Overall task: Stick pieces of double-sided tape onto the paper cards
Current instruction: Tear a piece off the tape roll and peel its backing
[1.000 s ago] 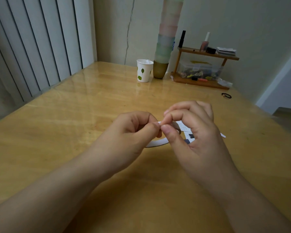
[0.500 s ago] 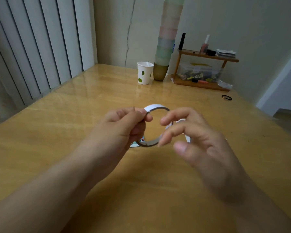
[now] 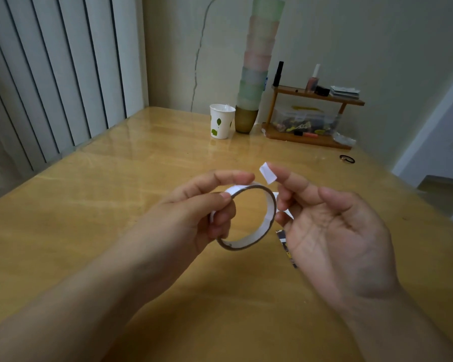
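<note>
Taking the tape roll (image 3: 246,216) as the landmark and reading leftward first: the left hand (image 3: 207,205) pinches the roll's near-left rim, forefinger laid over the top of the ring and thumb pressing the side, the lower fingers curled inside the hoop. The roll is held up above the desk (image 3: 115,205), not resting on it. It is nearly spent, a thin hoop of white tape on a dark core, so it should be very light and will likely flex if squeezed across its width. Holding it by the rim, as the hand does now, seems the sound way.

Just right of the roll's top edge, a small torn tape piece (image 3: 267,173) clings to the tip of the right hand's forefinger. The right hand (image 3: 332,226) lies palm up beside the roll with fingers loosely spread, clenched on nothing; the piece appears to hang by its own stickiness. Such a piece weighs almost nothing, is limp, and will probably fold onto itself or grab skin, so touching only one corner and pressing it down flat looks wise.

Below and right of the roll, mostly hidden behind the right hand, lie the paper cards (image 3: 283,237) on the desk, one showing a dark printed edge. How many there are cannot be told. They look thin and easily slid, so a finger may be needed to steady one while the tape goes on.

Far behind the roll stand a paper cup (image 3: 221,121) and a small shelf (image 3: 311,118).
</note>
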